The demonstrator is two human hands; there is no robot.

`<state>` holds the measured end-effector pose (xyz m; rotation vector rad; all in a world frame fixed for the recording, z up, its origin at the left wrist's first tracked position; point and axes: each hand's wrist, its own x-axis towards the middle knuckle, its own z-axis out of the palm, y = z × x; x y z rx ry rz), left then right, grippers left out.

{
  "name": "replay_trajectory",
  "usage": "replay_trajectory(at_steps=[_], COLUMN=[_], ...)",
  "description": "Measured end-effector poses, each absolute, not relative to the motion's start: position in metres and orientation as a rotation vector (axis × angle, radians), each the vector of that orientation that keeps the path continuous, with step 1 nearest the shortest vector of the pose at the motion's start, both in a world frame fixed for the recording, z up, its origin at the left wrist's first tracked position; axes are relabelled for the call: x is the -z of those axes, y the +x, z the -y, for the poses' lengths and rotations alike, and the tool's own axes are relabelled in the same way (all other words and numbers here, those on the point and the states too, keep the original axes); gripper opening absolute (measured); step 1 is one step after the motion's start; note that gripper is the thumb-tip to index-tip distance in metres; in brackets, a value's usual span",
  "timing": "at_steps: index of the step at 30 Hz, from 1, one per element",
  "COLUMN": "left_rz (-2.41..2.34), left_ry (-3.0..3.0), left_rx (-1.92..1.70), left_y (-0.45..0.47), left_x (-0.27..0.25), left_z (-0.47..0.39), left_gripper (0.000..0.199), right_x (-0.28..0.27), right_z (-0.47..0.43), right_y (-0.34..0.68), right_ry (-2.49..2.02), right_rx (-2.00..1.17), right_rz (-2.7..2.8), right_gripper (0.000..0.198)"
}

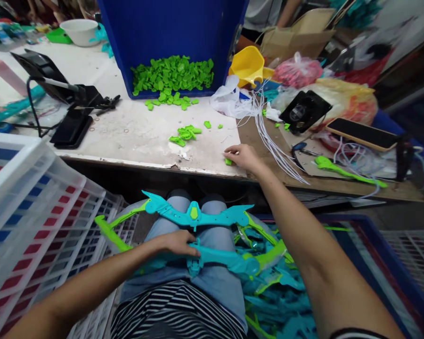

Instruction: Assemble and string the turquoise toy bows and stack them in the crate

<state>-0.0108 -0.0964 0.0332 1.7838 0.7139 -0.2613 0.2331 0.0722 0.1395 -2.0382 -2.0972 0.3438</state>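
Two teal-and-green plastic toy bows lie across my lap. The farther toy bow [215, 219] has a green piece at its centre. My left hand [182, 243] is closed around the middle of the nearer toy bow [222, 256], whose left part is hidden under my arm. Out at the table's front edge, my right hand [245, 157] has its fingers closed on a small green plastic piece [228, 161], partly covered by the fingertips. Left of that hand, a few loose green pieces [185, 134] lie on the white tabletop [134, 141].
A tipped blue bin [173, 33] spills many green pieces. White cords [268, 141] and a phone [362, 133] lie at right. A white plastic crate [56, 212] stands left of my legs. More bow parts [286, 301] fill a container at right.
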Motion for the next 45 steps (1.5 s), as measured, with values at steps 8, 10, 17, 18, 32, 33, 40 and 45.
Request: replay_trajectory(at_steps=[8,10,17,18,32,33,40,45], left_rz=[-0.707,-0.698,-0.638,-0.633,-0.654,-0.652,-0.582,-0.551], left_ry=[1.558,1.477,1.277,1.269,1.439,1.439,1.435,1.525], left_rx=[0.11,0.117,0.103,0.099,0.096,0.096,0.078,0.069], left_y=[-0.021,-0.022,-0.026,-0.027,-0.026,-0.026,-0.029,-0.028], left_x=[-0.01,-0.007,0.001,0.001,0.004,0.005,0.008,0.004], left_z=[0.091,0.09,0.087,0.087,0.087,0.088,0.089,0.091], left_gripper=[0.043,0.047,0.045,0.045,0.041,0.041,0.047,0.052], right_x=[-0.102,-0.094,-0.105,-0.108,-0.02,-0.02,-0.023,-0.019], right_z=[-0.045,-0.042,-0.03,-0.015,0.218,0.217,0.216,0.214], right_y=[0.248,0.25,0.236,0.228,0.156,0.155,0.153,0.154], right_ry=[-1.614,-1.619,-1.672,-1.652,-1.382,-1.387,-1.422,-1.556], right_rx=[-0.056,-0.007,-0.052,-0.097,-0.511,-0.488,-0.557,-0.663], right_rz=[2.295,2.247,2.174,2.174,2.245,2.245,2.276,2.091], right_gripper=[0.025,0.024,0.024,0.027,0.019,0.02,0.022,0.016])
